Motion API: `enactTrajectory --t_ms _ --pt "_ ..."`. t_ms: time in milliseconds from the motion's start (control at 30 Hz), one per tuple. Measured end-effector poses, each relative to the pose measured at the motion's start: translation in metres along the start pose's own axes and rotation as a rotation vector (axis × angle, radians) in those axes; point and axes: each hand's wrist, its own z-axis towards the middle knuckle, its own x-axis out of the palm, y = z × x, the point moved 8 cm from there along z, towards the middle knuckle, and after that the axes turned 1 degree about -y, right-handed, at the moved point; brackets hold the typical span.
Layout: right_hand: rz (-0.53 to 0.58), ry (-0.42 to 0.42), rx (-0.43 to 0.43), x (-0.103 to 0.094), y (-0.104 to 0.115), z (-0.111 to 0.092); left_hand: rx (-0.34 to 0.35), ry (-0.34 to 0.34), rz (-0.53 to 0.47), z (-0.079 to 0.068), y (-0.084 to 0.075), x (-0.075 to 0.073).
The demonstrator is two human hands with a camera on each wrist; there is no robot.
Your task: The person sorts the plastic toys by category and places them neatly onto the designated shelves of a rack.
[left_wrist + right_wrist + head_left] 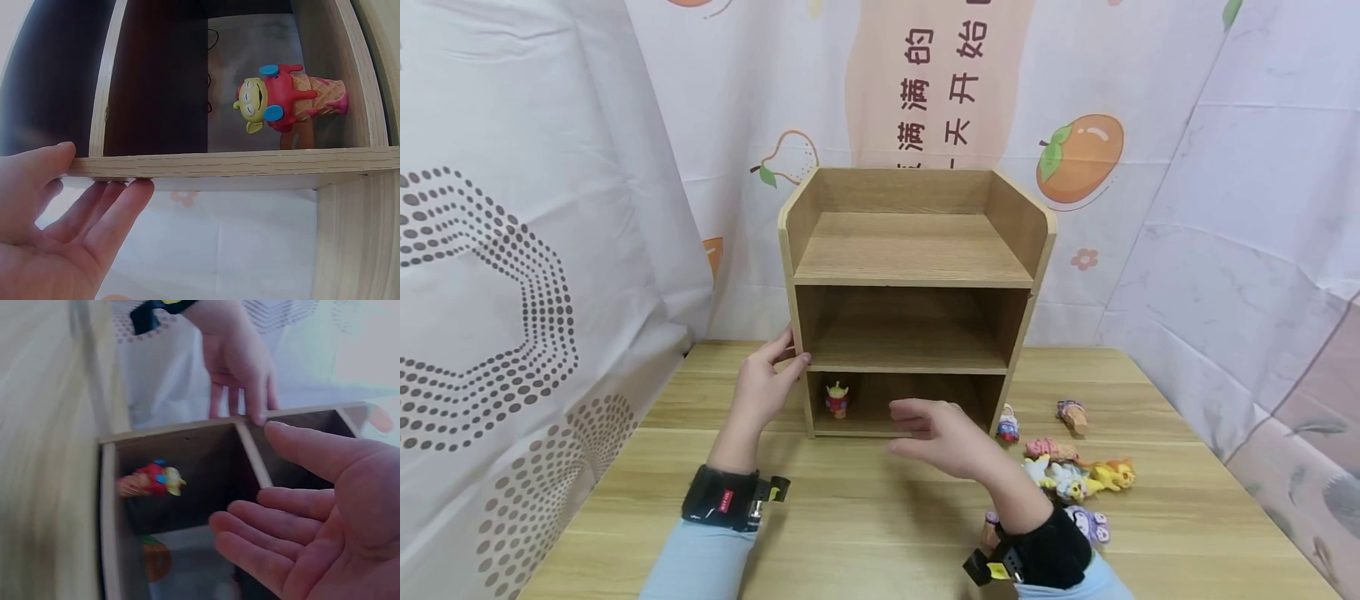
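Left grip (763, 379) pinches the side panel of the shelf (913, 250), thumb at the front edge, fingers along the outer face. Right grip (947, 435) is wide and empty, thumb apart from the loosely extended fingers, before the bottom compartment (874, 402). Between the two grips, just right of and below the left one, the alien (837, 402) stands upright inside that compartment near its left wall, red-bodied on a waffle-cone base. Right of the right grip, on the counter (850, 508), a blue toy (1008, 426) sits just beside the shelf, a cone toy (1072, 417) lies farther right, and a pink toy (1049, 450), white toys (1066, 481) and a yellow toy (1112, 474) cluster nearer. A purple toy (1090, 525) shows past the right wrist strap (1052, 548).
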Motion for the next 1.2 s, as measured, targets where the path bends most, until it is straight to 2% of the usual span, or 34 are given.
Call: enactTrajectory --t_ms 233,667,900,1000,1200 --pt "-0.068 -0.07 0.022 -0.035 0.004 -0.019 -0.001 0.003 -0.003 0.0 0.0 0.0" --pt "-0.1 -0.194 0.08 -0.098 0.005 -0.056 0.009 0.004 0.0 0.0 -0.001 0.0" --pt "-0.249 -0.299 0.111 -0.128 -0.005 -0.071 0.021 -0.003 0.004 0.001 -0.001 0.0" --pt "-0.274 -0.31 0.123 -0.137 -0.009 -0.075 0.021 -0.008 0.002 0.001 -0.001 0.0" --pt "-0.326 -0.28 0.165 -0.145 -0.026 -0.079 0.009 -0.007 0.003 0.001 0.001 0.0"
